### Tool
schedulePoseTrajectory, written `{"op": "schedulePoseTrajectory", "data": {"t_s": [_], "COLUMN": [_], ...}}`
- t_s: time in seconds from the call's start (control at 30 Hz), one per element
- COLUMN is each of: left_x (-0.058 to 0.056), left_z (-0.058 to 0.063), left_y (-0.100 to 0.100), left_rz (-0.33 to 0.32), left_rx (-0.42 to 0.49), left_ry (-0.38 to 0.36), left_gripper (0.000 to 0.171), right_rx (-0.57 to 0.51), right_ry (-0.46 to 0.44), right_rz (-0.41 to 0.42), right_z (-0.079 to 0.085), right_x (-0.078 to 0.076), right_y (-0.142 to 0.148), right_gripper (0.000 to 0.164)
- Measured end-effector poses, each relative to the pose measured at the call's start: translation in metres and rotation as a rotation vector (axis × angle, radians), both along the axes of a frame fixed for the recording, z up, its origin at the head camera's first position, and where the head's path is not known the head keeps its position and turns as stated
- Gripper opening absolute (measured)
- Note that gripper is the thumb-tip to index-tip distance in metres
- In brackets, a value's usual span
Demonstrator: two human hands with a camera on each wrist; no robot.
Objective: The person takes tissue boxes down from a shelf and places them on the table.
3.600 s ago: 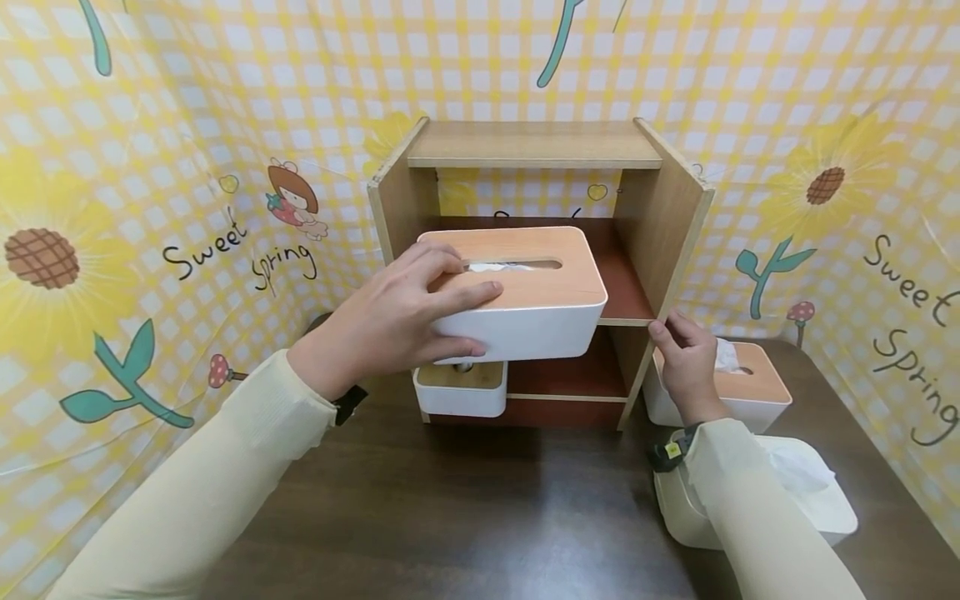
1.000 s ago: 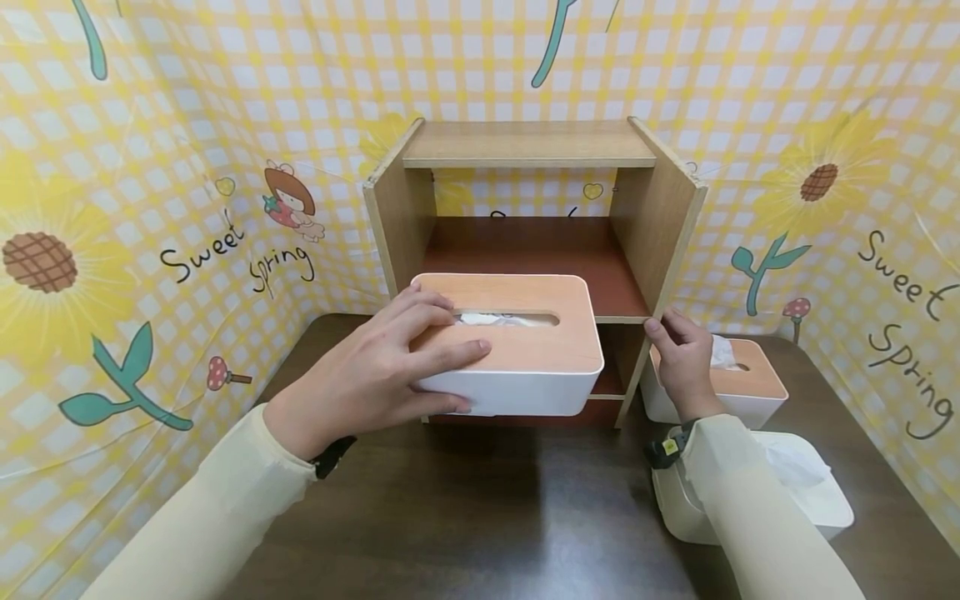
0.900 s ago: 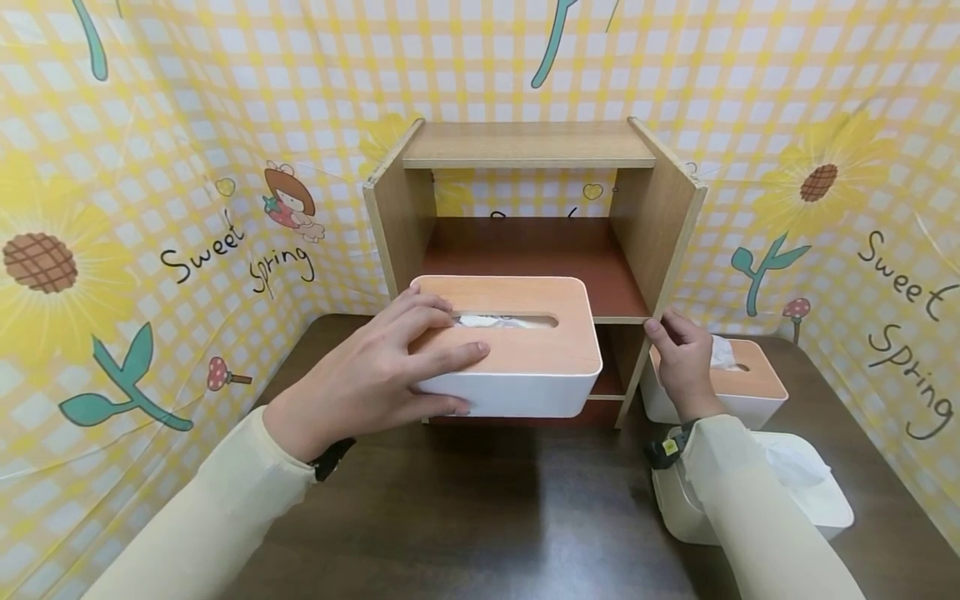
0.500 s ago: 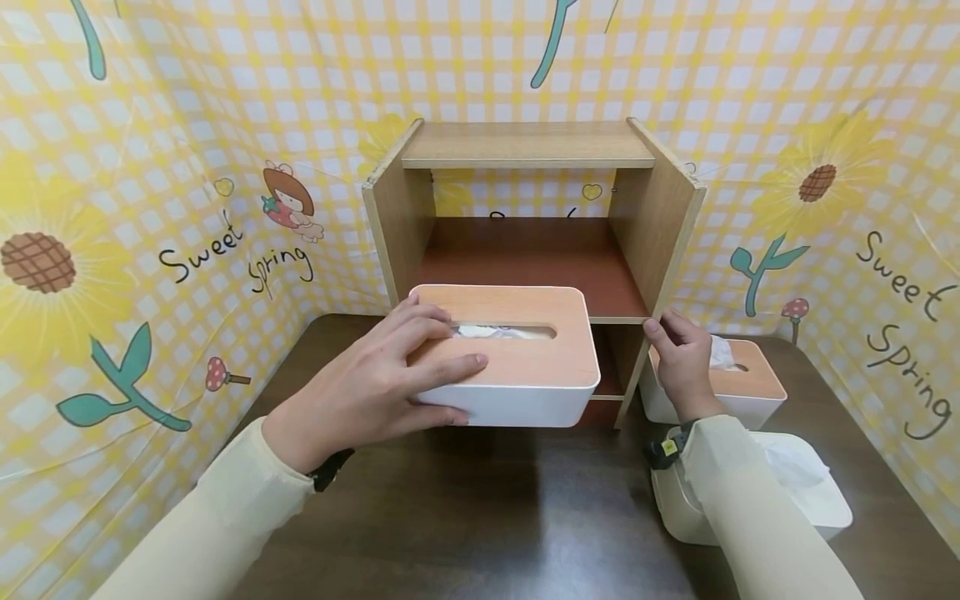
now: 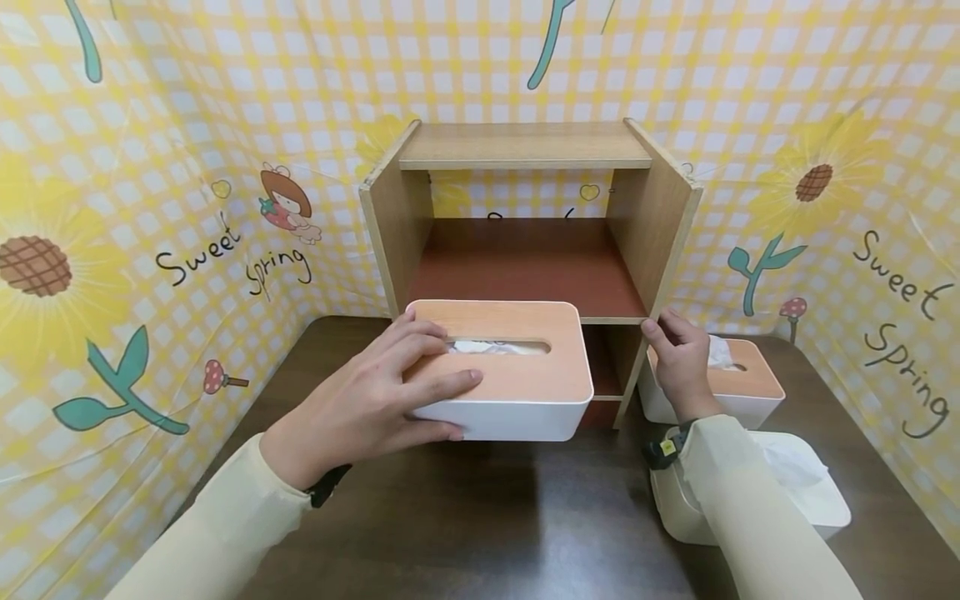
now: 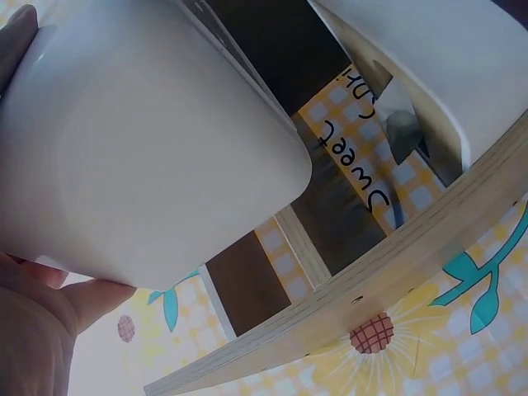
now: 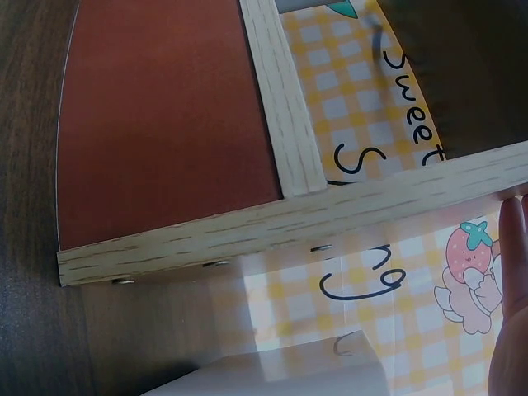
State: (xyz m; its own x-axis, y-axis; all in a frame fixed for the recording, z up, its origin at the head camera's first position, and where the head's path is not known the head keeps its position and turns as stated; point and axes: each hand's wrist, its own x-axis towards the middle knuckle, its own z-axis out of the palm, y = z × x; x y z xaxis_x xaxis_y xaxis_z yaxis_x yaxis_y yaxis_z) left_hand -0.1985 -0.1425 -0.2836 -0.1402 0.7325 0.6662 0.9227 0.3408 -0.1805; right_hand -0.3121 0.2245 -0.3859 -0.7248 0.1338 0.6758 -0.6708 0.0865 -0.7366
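In the head view my left hand (image 5: 356, 400) grips the left end of a white tissue box (image 5: 502, 387) with a wood-coloured lid. Its thumb is on the front wall and its fingers lie over the lid. The box hangs in front of the small wooden shelf (image 5: 525, 146), hiding part of the lower compartment. From the left wrist view, its white wall (image 6: 157, 157) fills the upper left. My right hand (image 5: 684, 362) pinches the front edge of the shelf's right side panel. In the right wrist view its fingers (image 7: 513, 264) lie at the right border, against that panel.
Right of the shelf stands another wood-lidded tissue box (image 5: 750, 379). Nearer me, a white tissue box (image 5: 686, 508) sits partly under my right forearm. Inside the shelf, a lidded box (image 6: 437, 107) shows in the left wrist view. The dark table (image 5: 450, 533) spreads in front.
From in front of the middle shelf board, the held tissue box has come down and toward me with my left hand. The right hand has stayed on the shelf's edge.
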Motion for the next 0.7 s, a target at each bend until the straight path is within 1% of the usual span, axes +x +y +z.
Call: {"op": "schedulePoseTrajectory", "data": {"t_s": [0.2,0.43,0.7], "left_x": [0.002,0.005,0.007], "left_z": [-0.005,-0.011,-0.018], "left_y": [-0.001,-0.002,-0.004], "left_rz": [-0.002,-0.002,-0.006], "left_rx": [0.008,0.017,0.022], "left_ry": [-0.010,-0.034,-0.054], "left_gripper": [0.053,0.050,0.051], "right_rx": [-0.024,-0.010,0.001], "right_ry": [0.008,0.008,-0.006], "right_rz": [0.023,0.002,-0.012], "right_z": [0.000,0.000,0.001], "right_x": [-0.001,-0.001,0.000], "right_y": [-0.001,0.000,0.000], "right_gripper": [0.030,0.032,0.031]}}
